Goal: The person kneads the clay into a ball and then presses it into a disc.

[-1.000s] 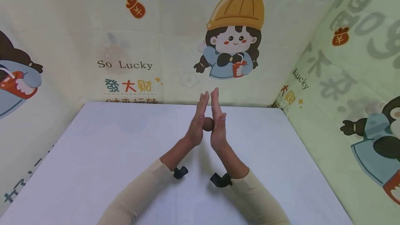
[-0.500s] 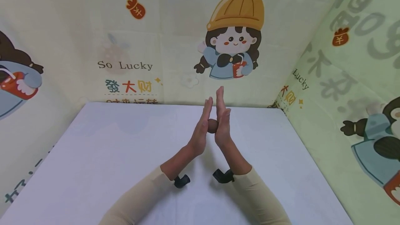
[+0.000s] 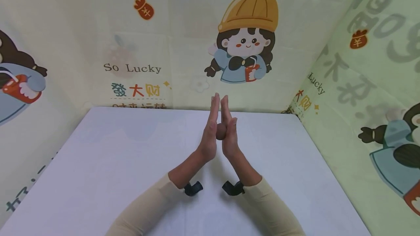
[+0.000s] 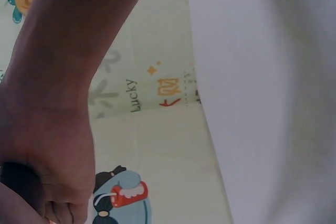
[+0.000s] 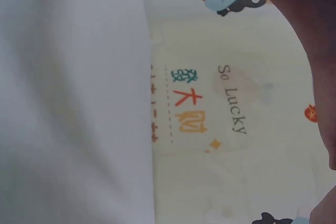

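Between two flat palms, a small brown ball (image 3: 221, 132) sits pressed above the white table. My left hand (image 3: 209, 136) covers its left side, fingers straight and aimed up and away. Against the other side lies my right hand (image 3: 231, 137), its fingers also straight and its tips about level with the left ones. In the left wrist view the ball (image 4: 21, 184) shows dark, with part of the left hand (image 4: 52, 145) beside it. Only an edge of the right hand enters the right wrist view, where the ball is out of sight.
A white table (image 3: 115, 166) spreads under both forearms. Printed cloth walls (image 3: 187, 39) with cartoon figures and lettering stand behind it and at both sides. Black wrist cameras (image 3: 193, 188) protrude inward from the light sleeves.
The palms slide against each other around the ball: half a second ago the right fingertips reached farther forward, now both sets are nearly level. The ball shifted right, then slightly back left.
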The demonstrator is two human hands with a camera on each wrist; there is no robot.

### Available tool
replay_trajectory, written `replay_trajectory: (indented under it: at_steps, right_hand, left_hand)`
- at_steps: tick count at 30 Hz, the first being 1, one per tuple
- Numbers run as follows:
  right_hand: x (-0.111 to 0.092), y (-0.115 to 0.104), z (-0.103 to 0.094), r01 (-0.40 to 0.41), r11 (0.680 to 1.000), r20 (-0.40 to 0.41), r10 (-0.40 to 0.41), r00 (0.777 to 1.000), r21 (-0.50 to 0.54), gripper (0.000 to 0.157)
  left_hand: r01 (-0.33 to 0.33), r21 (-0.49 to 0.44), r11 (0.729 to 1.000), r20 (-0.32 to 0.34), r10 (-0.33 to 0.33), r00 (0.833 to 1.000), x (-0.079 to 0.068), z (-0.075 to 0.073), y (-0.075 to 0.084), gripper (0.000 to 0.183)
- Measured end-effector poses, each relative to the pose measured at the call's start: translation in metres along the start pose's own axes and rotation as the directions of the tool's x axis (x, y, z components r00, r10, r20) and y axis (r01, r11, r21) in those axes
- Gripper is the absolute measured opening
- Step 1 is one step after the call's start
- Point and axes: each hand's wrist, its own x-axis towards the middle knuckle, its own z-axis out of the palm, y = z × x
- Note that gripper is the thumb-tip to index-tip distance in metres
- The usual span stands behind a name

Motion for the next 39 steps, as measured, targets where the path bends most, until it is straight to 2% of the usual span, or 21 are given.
replay_trajectory:
  at_steps: [6, 14, 21, 26, 30, 34, 39]
  right_hand:
    - [-0.008, 0.002, 0.009, 0.022, 0.998, 0.019, -0.02, 1.0, -0.063, 0.096]
    - [-0.013, 0.0, 0.016, 0.047, 0.997, 0.044, -0.044, 0.998, -0.055, 0.097]
    - [-0.021, 0.0, 0.021, 0.064, 0.994, 0.088, -0.056, 0.995, -0.088, 0.088]
    - [-0.024, 0.0, 0.023, 0.056, 0.992, 0.088, -0.046, 0.995, -0.116, 0.085]
    - [-0.024, -0.002, 0.023, 0.065, 0.989, 0.075, -0.055, 0.996, -0.132, 0.076]
    - [-0.022, -0.005, 0.023, 0.072, 0.987, 0.058, -0.064, 0.996, -0.145, 0.068]
    - [-0.018, -0.009, 0.021, 0.074, 0.982, 0.044, -0.067, 0.997, -0.174, 0.065]
  left_hand:
    - [-0.008, -0.015, 1.0, -0.028, 0.008, 1.0, 0.008, -0.009, 0.001, 0.086]
    - [0.028, -0.042, 0.999, -0.055, -0.03, 0.998, 0.019, -0.019, 0.001, 0.084]
    - [0.056, -0.029, 0.998, -0.076, -0.058, 0.995, 0.024, -0.029, -0.009, 0.072]
    - [0.074, -0.004, 0.997, -0.076, -0.074, 0.994, 0.024, -0.033, -0.02, 0.067]
    - [0.088, 0.025, 0.996, -0.066, -0.087, 0.994, 0.021, -0.035, -0.029, 0.066]
    - [0.103, 0.064, 0.993, -0.048, -0.1, 0.994, 0.016, -0.035, -0.037, 0.069]
    - [0.12, 0.1, 0.988, -0.022, -0.118, 0.993, 0.011, -0.035, -0.042, 0.073]
